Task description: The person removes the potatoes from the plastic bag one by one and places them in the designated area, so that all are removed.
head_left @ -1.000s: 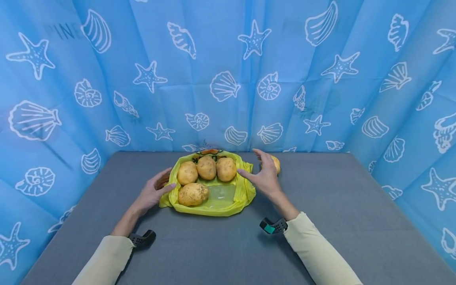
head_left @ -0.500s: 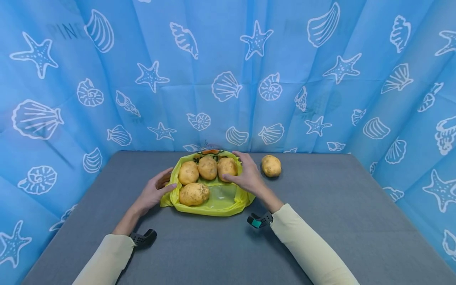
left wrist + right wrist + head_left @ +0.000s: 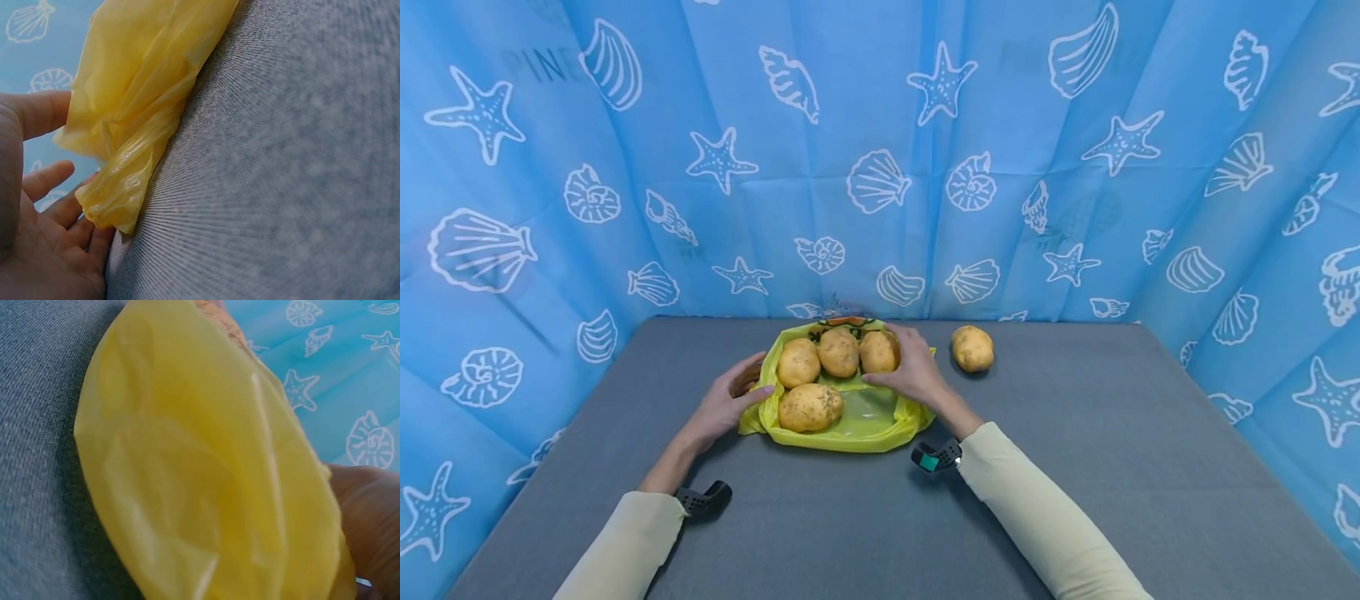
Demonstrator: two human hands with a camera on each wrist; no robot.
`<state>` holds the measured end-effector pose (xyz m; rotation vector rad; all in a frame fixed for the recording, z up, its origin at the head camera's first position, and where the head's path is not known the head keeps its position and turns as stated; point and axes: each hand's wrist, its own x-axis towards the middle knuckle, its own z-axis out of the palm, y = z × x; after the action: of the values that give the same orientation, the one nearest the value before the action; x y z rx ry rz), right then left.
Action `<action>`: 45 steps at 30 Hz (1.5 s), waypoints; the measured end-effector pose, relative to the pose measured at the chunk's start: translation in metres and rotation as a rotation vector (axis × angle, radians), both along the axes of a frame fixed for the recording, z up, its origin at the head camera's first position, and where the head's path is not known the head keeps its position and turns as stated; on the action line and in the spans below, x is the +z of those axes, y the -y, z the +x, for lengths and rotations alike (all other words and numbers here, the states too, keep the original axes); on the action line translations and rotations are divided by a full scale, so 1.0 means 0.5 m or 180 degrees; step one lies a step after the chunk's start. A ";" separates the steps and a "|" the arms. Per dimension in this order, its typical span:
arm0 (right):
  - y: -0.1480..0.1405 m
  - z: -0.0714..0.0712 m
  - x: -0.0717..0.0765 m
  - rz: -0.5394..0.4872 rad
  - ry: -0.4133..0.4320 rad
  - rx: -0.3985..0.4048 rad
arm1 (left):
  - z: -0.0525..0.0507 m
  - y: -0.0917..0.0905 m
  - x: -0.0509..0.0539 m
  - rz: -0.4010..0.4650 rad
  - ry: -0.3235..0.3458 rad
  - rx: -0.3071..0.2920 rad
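Observation:
A yellow plastic bag (image 3: 850,443) lies spread open on the table, its rim folded out. Inside, three potatoes line the back: a left one (image 3: 798,363), a middle one (image 3: 838,352) and a right one (image 3: 879,352). A larger potato (image 3: 810,407) sits at the front left. My right hand (image 3: 919,372) reaches over the bag's right rim and grips the right back potato, thumb in front and fingers behind. At the left side my left hand (image 3: 727,402) touches the bag with its thumb, fingers loosely spread outside; the left wrist view shows its palm beside the bag's bunched corner (image 3: 122,194).
Outside the bag, one more potato (image 3: 972,348) rests on the grey table (image 3: 1075,450), to the right of my right hand. A blue curtain (image 3: 880,242) with white shell and starfish prints hangs along the table's back and sides.
My right hand has moved left from beside the loose potato to the right back potato in the bag, closing around it. The loose potato is now uncovered. My left hand stays at the bag's side.

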<state>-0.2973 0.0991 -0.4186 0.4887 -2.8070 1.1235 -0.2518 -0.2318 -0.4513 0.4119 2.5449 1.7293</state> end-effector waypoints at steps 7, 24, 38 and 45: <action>0.010 -0.005 -0.014 -0.0118 0.0009 -0.0133 | -0.001 0.000 0.002 -0.0029 0.0015 0.0002; 0.005 0.011 -0.001 -0.0436 0.0042 -0.0227 | 0.000 0.001 0.002 -0.0046 -0.0007 0.0003; -0.080 0.061 0.049 -0.0781 -0.0141 -0.0014 | 0.002 -0.002 0.002 -0.0020 -0.0011 -0.0008; -0.137 0.068 0.055 -0.0856 -0.0235 -0.0189 | 0.002 -0.001 0.000 -0.0032 -0.0018 -0.0008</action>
<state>-0.2633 0.1674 -0.3909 0.4096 -2.5370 1.4104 -0.2509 -0.2313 -0.4511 0.4201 2.5547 1.7160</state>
